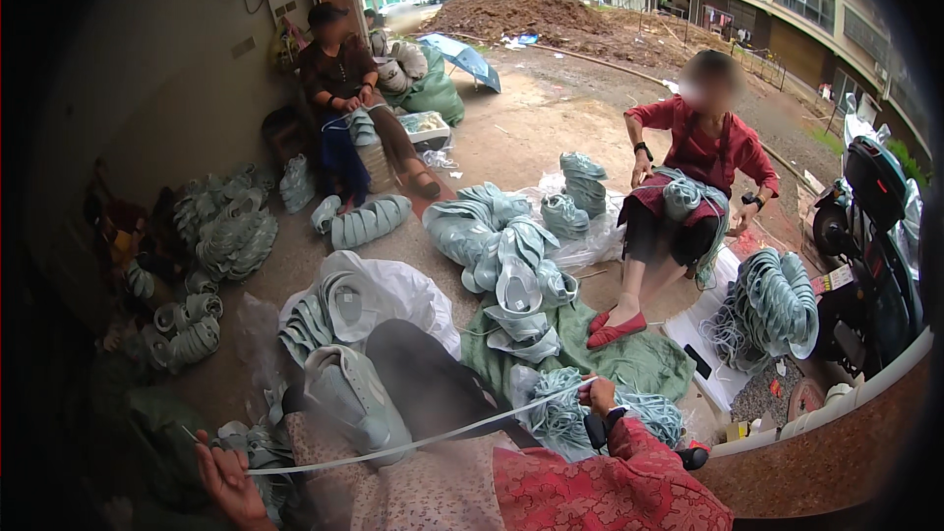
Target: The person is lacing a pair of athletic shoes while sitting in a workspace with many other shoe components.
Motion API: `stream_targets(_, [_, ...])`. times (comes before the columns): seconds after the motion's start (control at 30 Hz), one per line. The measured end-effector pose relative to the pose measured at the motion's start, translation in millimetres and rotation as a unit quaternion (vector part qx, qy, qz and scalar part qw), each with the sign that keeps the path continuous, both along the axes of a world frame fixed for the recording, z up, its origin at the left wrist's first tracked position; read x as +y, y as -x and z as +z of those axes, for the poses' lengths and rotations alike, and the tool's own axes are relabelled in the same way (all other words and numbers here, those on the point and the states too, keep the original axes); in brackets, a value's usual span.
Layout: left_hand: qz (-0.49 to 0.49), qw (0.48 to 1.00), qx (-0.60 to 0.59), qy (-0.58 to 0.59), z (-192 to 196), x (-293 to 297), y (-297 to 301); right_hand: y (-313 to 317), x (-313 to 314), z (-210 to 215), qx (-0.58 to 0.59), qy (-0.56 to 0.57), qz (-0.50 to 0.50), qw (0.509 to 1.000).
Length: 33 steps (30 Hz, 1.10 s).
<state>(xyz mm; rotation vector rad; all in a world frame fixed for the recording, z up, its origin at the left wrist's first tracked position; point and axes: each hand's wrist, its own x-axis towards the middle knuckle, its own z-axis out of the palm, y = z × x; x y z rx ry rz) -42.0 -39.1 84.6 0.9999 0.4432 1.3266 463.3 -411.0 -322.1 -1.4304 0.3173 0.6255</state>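
A pale shoelace [433, 441] is stretched across my lap between both hands. My left hand [232, 484], low at the left, is closed on one end, and a thin pale tip shows by its fingers. My right hand [597, 394] is closed on the other end, raised beside a heap of loose laces [560, 413]. On my lap leans a grey-green shoe upper [356, 401], touched by neither hand; the lace passes across its lower end. Further uppers [346, 301] stand nested on a white sheet just beyond my knees.
Stacked uppers [492, 226] fill the middle floor, near a green sack [629, 359]. Two co-workers sit ahead, one at left [339, 69] and one in red [703, 138] at right. Another stack [772, 305] and a scooter [875, 236] stand far right.
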Motion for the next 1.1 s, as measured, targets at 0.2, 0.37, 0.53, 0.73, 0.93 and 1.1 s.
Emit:
stream_targets(0.2, [-0.009,0.998,-0.028,0.058,6.4,-12.5,-9.1,-10.1,10.4,8.5,-0.012,-0.022,-0.004,1.0])
stream_targets(0.37, [-0.065,0.997,-0.035,0.034,-6.5,-3.5,3.4,-9.2,8.8,6.3,0.065,-0.053,-0.011,0.996])
stream_targets(0.53, [-0.057,0.996,-0.063,0.035,-10.4,0.7,8.5,-6.1,1.2,-4.4,0.113,-0.066,-0.035,0.991])
stream_targets(0.73, [-0.101,0.99,-0.073,-0.058,4.5,1.6,15.5,2.3,3.6,-6.0,0.162,-0.064,-0.068,0.982])
stream_targets(0.93, [-0.079,0.992,-0.077,-0.057,16.4,-2.3,19.6,-3.7,8.0,7.7,0.11,-0.058,-0.029,0.992])
stream_targets(1.1, [-0.054,0.995,-0.087,-0.017,12.1,-5.5,20.0,1.1,33.9,80.5,-0.075,-0.053,-0.018,0.996])
